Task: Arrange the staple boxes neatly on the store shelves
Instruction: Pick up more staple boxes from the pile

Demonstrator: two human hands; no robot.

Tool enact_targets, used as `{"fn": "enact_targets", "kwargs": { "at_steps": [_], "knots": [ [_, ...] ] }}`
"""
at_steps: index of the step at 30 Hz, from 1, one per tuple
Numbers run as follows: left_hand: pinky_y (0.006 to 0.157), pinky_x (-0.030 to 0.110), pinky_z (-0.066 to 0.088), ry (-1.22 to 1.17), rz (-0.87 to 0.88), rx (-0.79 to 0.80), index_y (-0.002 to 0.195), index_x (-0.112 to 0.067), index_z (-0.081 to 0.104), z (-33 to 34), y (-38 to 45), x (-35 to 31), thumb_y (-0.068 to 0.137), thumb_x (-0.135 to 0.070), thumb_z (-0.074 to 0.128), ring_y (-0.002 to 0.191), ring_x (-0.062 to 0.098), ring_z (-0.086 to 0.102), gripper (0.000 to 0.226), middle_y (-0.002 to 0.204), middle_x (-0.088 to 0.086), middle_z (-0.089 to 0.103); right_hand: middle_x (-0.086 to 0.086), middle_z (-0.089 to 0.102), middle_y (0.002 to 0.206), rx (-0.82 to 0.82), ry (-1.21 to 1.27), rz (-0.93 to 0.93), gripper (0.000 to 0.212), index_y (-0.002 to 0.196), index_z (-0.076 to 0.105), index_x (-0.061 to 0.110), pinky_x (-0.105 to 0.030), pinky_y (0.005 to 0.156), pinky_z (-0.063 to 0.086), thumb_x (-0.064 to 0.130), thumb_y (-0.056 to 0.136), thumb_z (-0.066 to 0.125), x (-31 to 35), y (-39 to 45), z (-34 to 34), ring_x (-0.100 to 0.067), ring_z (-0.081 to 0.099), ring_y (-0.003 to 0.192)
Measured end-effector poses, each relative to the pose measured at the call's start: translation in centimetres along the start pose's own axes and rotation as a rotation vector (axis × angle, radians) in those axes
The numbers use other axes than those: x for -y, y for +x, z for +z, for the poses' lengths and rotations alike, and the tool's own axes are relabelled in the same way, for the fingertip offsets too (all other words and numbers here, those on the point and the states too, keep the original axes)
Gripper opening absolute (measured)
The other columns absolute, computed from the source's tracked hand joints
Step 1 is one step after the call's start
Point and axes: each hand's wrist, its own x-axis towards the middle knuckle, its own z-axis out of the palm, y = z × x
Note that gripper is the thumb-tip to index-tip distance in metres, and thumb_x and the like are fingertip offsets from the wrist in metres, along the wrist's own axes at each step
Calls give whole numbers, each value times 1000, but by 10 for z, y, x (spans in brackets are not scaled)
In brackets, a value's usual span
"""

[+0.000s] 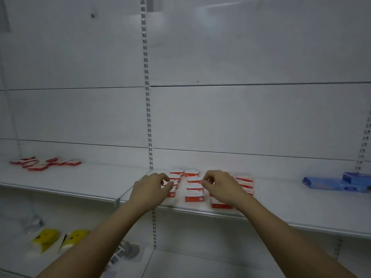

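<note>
You are working both hands over the red-and-white staple boxes (194, 187) laid in short columns near the front of the white shelf (291, 207). Your left hand (151, 188) is curling its fingers on the left column; your right hand (219, 187) is pinching loosely above the middle one, though whether either is gripping a box I cannot tell. A scattered pile (45, 163) far left is probably waiting for tidying.

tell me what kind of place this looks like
Most likely a shop aisle being stocked: white shelves on slotted uprights, rows of small red and white boxes, and blue packs further along.
</note>
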Motion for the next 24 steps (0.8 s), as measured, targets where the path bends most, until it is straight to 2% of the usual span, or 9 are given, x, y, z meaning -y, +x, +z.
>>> {"fn": "enact_targets", "kwargs": {
  "at_steps": [4,6,13,16,20,24],
  "knots": [
    [94,38,45,0,-96,61,117,-32,59,-27,-7,71,93,-58,39,104,16,58,41,118,-8,63,5,65,89,101,20,-35,21,87,64,22,-35,76,52,39,91,52,68,26,39,-16,61,82],
    [93,38,45,9,-134,70,114,-32,61,-42,-14,117,92,-58,39,103,16,58,40,115,-7,64,6,63,84,152,42,-55,18,78,60,25,-34,75,49,38,89,54,106,38,68,-17,61,81],
    [87,36,50,48,-292,45,104,-31,65,-107,-60,287,86,-64,40,99,17,61,45,107,-8,68,4,65,80,288,39,-149,23,72,57,28,-35,74,49,44,89,52,246,73,178,-19,61,78],
    [87,34,49,97,-375,18,106,-30,67,-142,-77,347,88,-61,43,103,18,61,43,109,-7,68,2,65,84,316,28,-219,23,77,60,26,-34,74,48,44,89,52,308,95,216,-20,60,79],
    [89,39,50,129,-446,5,108,-31,66,-183,-92,413,86,-64,41,102,19,61,47,110,-3,68,0,66,99,341,-19,-338,24,88,63,25,-33,76,49,46,89,51,386,121,261,-20,60,89],
    [84,33,47,173,-498,-50,113,-27,66,-218,-92,464,89,-61,41,103,20,60,48,111,-3,67,0,65,105,367,-48,-431,26,96,63,23,-35,79,50,45,90,50,446,147,298,-20,60,93]
  ]
}}
